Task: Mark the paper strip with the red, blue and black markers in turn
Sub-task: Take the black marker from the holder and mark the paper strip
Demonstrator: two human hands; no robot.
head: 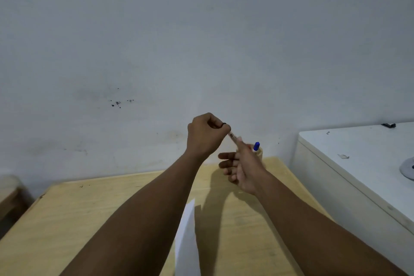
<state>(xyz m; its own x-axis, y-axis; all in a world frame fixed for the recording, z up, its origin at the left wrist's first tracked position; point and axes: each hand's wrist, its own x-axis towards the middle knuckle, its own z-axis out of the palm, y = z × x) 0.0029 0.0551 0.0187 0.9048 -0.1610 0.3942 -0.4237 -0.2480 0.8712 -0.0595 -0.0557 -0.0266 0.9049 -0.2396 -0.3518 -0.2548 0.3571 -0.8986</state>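
Both hands are raised above the far side of the wooden table (pixel 89 213) and hold one marker (pixel 233 136) between them. My left hand (pixel 205 135) is a fist closed over the marker's upper end, where a bit of black shows. My right hand (pixel 243 169) pinches the pale barrel lower down, its other fingers spread. The marker's colour cannot be told. A blue-capped marker (pixel 256 146) stands upright in a tan holder (pixel 260 153) just behind my right hand. The white paper strip (pixel 187 237) lies on the table between my forearms.
A pale wall rises directly behind the table. A white cabinet (pixel 358 163) stands to the right, close to the table's edge, with a small dark object (pixel 388 125) at its back. Something brown (pixel 9 195) sits low at the far left.
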